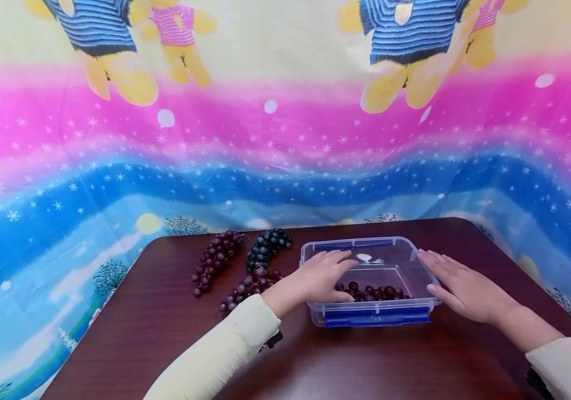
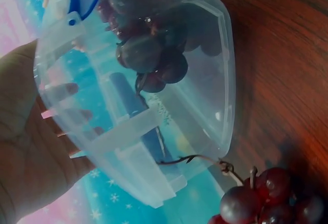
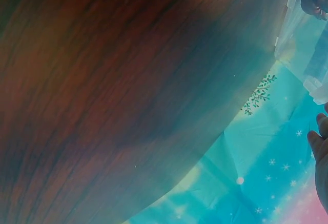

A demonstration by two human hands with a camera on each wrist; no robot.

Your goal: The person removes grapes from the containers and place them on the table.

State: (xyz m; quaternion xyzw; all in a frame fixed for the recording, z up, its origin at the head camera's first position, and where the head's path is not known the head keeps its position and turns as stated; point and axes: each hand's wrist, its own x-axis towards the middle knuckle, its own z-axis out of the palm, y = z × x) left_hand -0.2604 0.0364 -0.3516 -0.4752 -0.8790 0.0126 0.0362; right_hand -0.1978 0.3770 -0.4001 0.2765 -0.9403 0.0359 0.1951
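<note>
A clear plastic box [image 1: 400, 266] with blue clips stands on the table. A dark red grape bunch [image 1: 377, 293] lies inside, seen through its wall. My left hand [image 1: 322, 278] reaches over the box's left side with fingers extended; in the left wrist view, that hand [image 2: 36, 131] is at the box's rim. My right hand [image 1: 467, 286] lies along the right rim, fingers nearly straight, and in the right wrist view only part of that hand [image 3: 322, 152] shows. Whether a lid is on the box, I cannot tell.
Left of the box lie a long red grape bunch [image 1: 217, 258], a black bunch [image 1: 268, 247] and another reddish bunch [image 1: 248, 289] beside my left forearm. The dark wooden table [image 1: 130, 333] ends at a patterned cloth backdrop [image 1: 285, 183] behind.
</note>
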